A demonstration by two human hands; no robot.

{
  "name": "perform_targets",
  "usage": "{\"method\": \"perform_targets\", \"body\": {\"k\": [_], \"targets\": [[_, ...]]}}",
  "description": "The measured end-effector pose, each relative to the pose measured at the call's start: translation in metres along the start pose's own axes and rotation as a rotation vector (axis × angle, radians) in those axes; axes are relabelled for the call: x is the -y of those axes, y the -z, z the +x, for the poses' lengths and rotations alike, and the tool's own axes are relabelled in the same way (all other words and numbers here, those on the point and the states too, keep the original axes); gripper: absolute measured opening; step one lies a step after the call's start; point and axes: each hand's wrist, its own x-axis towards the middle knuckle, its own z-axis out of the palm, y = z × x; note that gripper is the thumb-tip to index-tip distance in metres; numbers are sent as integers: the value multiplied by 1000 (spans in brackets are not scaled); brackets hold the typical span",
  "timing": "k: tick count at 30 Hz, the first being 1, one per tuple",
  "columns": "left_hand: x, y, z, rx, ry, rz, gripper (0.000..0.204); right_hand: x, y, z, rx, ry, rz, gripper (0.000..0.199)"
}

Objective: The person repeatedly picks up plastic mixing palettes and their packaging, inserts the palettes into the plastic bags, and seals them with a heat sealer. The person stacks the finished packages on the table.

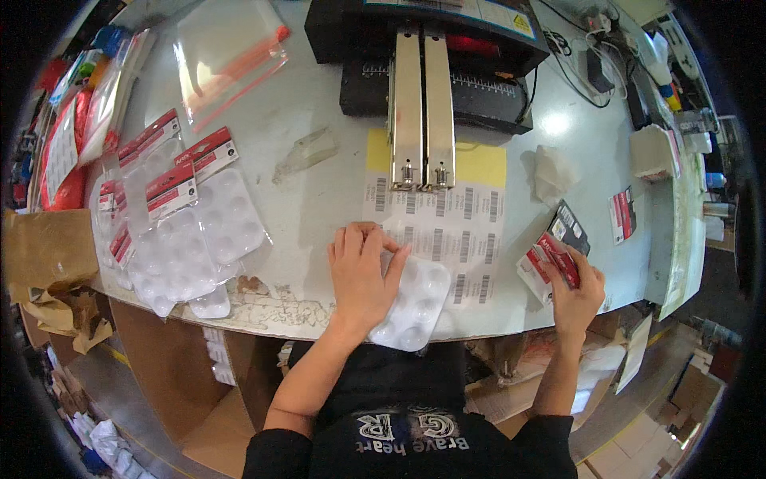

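The left hand [363, 263] lies bent over the far left part of a white plastic tray with round wells [423, 295], its thumb at the tray's edge; its fingers are curled and close together, but I cannot tell whether they pinch the tray. The tray is at the near edge of the table [307, 239], in front of the person, with its near end reaching past that edge.

To the right, the right hand [581, 287] has its thumb and fingers pinching a small red printed card [563, 259]. Just beyond it is a black card [571, 227], and other red-and-white card pieces show to its left, partly overlapped.

Beyond the tray, partly overlapped by it, lies a white sheet of barcode labels with a yellow far strip [483, 168]. Two parallel metal rails [408, 104] reach over this sheet from a black machine [327, 32] at the far side.

On the left lies a pile of clear-bagged white trays with red header cards [231, 211]; beyond it are clear plastic bags with red edges [215, 48]. On the right are a crumpled piece of clear plastic [554, 172] and, farther right, a separate red-and-black card [622, 215].
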Motion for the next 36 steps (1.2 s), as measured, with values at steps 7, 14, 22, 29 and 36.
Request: {"method": "perform_targets", "body": {"k": [7, 14, 22, 29, 36], "targets": [[-39, 39, -8, 339, 441, -936, 14, 89, 11, 26, 361, 377, 522, 43], [-46, 55, -5, 328, 363, -716, 17, 129, -12, 37, 635, 351, 641, 25], [-43, 53, -5, 309, 298, -695, 17, 129, -14, 31, 573, 446, 610, 23], [-49, 54, -5, 263, 219, -600, 15, 123, -19, 27, 195, 742, 279, 27], [-44, 47, -9, 123, 96, -495, 15, 111, -28, 30, 315, 438, 625, 21]]}}
